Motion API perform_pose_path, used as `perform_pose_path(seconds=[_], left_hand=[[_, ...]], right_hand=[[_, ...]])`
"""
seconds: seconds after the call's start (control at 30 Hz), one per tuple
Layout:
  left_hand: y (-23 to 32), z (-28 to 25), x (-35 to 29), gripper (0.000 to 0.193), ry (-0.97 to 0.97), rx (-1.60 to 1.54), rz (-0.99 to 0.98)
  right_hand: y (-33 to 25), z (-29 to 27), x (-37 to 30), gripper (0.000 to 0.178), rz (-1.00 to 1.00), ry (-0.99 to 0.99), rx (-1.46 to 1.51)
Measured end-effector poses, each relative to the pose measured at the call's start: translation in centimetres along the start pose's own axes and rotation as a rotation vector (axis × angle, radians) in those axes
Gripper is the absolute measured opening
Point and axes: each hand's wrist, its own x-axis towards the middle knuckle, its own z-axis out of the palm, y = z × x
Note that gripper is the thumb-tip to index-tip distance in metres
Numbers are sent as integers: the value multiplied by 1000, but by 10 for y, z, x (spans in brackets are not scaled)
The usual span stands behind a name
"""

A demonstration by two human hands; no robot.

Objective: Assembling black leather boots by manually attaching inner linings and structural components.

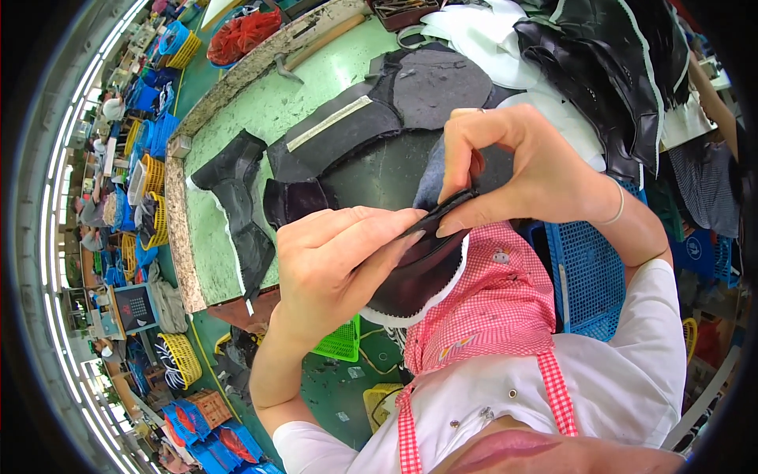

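Note:
A shiny black leather boot upper [418, 286] hangs between my hands, with a white zipper tape along its lower curved edge. My left hand [335, 257] pinches its folded upper edge between thumb and fingers. Close beside it, my right hand [525, 170] grips the same edge with thumb and forefinger. A grey-blue fuzzy patch of lining [430, 175] shows behind my right fingers. The fingertips hide part of the fold. On the bench to the left lies another black upper [237, 201] with a white edge, apart from my hands.
The green bench [339, 67] holds black padded pieces [339, 126], a pale strip [329, 123] and a hammer [290, 67]. Black leather uppers [608, 71] and white sheets [478, 35] pile up at back right. A blue basket [588, 272] stands right, a green basket [339, 341] below.

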Motion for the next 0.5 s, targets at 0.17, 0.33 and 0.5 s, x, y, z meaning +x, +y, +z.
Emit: perform_pose_path(seconds=[0.17, 0.33, 0.5], left_hand=[[-2, -6, 3, 22, -37, 35, 5], [-12, -8, 12, 16, -88, -115, -195], [-53, -73, -16, 21, 21, 234, -138]], right_hand=[[6, 4, 1, 23, -16, -9, 157], [-2, -7, 13, 24, -246, -20, -291], [-24, -67, 16, 23, -466, 161, -956]])
